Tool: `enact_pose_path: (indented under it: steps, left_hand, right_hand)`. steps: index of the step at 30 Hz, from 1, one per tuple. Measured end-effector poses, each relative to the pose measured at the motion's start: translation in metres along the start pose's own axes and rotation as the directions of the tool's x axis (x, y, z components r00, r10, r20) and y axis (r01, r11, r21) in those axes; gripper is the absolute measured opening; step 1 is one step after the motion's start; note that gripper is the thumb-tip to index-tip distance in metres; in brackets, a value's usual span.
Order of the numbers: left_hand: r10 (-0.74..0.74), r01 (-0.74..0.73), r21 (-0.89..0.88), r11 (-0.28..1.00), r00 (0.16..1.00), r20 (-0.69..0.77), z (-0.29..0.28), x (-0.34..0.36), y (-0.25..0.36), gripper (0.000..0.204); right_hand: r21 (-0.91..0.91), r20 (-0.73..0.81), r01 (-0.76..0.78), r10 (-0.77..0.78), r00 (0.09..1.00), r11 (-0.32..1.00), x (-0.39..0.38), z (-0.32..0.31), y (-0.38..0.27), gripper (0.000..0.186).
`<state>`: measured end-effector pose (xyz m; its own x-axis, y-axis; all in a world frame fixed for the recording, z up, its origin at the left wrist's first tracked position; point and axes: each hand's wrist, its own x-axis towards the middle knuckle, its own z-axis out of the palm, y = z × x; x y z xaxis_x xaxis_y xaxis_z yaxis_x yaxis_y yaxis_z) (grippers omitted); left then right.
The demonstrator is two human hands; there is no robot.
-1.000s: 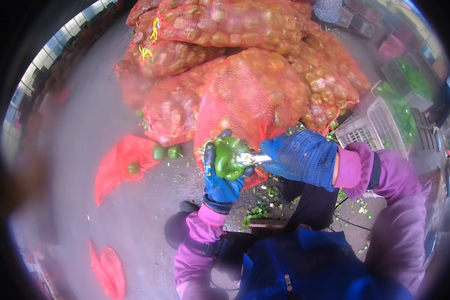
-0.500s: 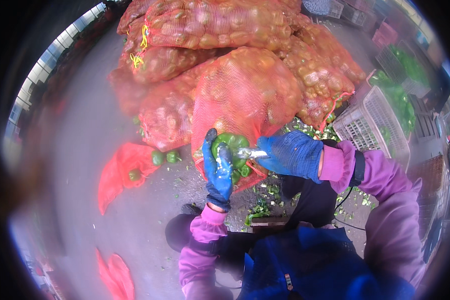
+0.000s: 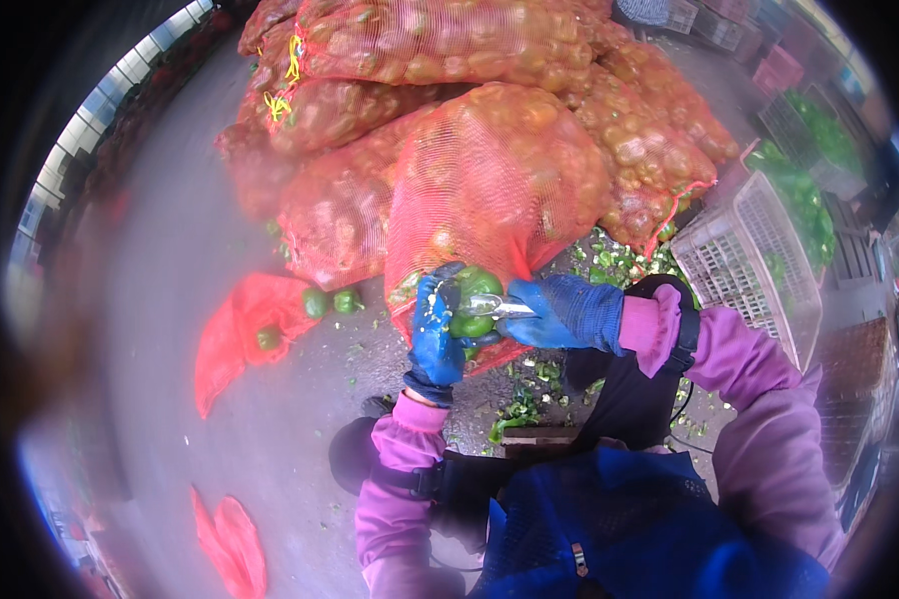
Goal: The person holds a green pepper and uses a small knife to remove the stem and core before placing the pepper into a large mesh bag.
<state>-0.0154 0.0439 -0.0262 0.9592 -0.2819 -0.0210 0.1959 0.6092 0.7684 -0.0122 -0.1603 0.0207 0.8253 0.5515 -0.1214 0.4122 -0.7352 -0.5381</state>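
My left hand [image 3: 435, 329], in a blue glove, is wrapped round a green bell pepper [image 3: 474, 324]. My right hand [image 3: 559, 314], also gloved, grips a metal tool [image 3: 499, 304] whose blade is against the pepper, its tip partly hidden. Both hands are just in front of an upright-looking red mesh sack [image 3: 494, 170] full of round produce. Loose green peppers [image 3: 347, 300] lie left of my hands by a flattened red sack [image 3: 230, 339]. Green and white scraps [image 3: 524, 404] litter the ground below.
More full mesh sacks [image 3: 440, 40] are piled behind. Plastic crates [image 3: 734, 260] stand at the right, some beside green produce [image 3: 804, 220]. A low wooden piece [image 3: 534, 436] lies between my legs. Another red sack [image 3: 230, 544] is on the floor at lower left.
My left hand has shifted its grip and turned round the pepper over the last second. My right hand and the tool have moved slightly left.
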Motion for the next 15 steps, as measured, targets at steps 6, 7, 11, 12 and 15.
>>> enact_pose_path:
  steps: [6,7,11,12,15]
  left_hand:
    - [-0.055,0.053,-0.074,0.996,0.998,-0.027,0.005,0.002,0.000,0.039]
    - [-0.128,0.119,-0.217,0.969,0.991,-0.028,0.004,0.002,-0.006,0.040]
    - [-0.208,0.202,-0.255,0.945,0.978,0.007,0.007,-0.002,-0.019,0.046]
    - [-0.208,0.209,-0.183,0.960,0.978,0.025,0.012,-0.003,-0.015,0.047]
    - [-0.195,0.197,-0.255,0.947,0.980,0.034,0.014,-0.001,-0.005,0.051]
  right_hand:
    - [0.233,0.072,-0.061,0.046,0.996,0.970,-0.005,0.004,-0.006,0.037]
    - [0.443,0.008,-0.051,0.052,0.999,0.895,-0.003,0.002,-0.013,0.039]
    - [0.841,-0.146,0.053,0.130,0.981,0.539,0.011,-0.031,-0.046,0.045]
    - [0.863,-0.180,0.088,0.139,0.974,0.498,0.018,-0.041,-0.045,0.044]
    - [0.614,-0.233,-0.025,0.212,0.949,0.789,0.024,-0.037,0.007,0.037]
